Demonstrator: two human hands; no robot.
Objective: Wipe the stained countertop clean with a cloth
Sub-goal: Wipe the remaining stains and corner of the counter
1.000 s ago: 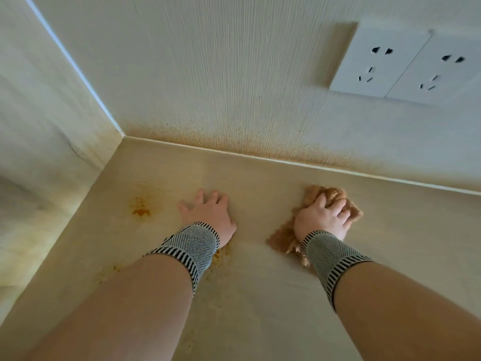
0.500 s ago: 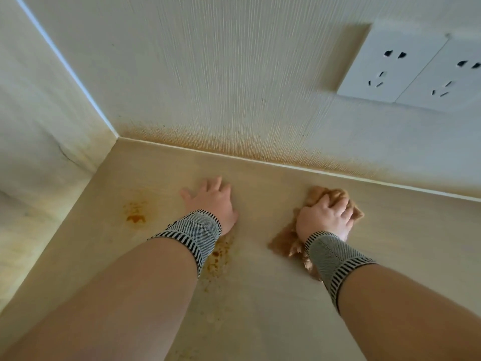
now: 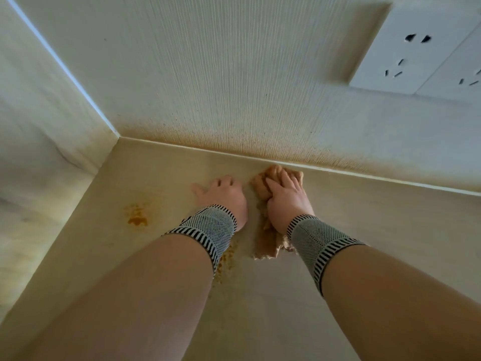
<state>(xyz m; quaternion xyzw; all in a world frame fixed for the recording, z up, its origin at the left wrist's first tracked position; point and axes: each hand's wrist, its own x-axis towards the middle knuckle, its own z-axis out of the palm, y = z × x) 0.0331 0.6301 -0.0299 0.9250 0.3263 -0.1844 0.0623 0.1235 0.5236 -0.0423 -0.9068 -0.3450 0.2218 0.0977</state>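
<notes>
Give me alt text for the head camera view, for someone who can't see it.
A person's right hand grips a tan cloth on a beige countertop near the back wall, left hand resting flat beside it. An orange stain sits left of the hands; a white outlet is on the wall.

Two white wall sockets [image 3: 416, 48] sit side by side on the ribbed back wall [image 3: 234, 74].

I see my right hand [image 3: 287, 200] bunching the tan cloth [image 3: 268, 178] against the surface [image 3: 377, 230] close to the back wall, my left hand [image 3: 223, 198] pressed flat just beside it, an orange stain [image 3: 137, 217] off to the left, and a wall socket [image 3: 416, 48] above
</notes>
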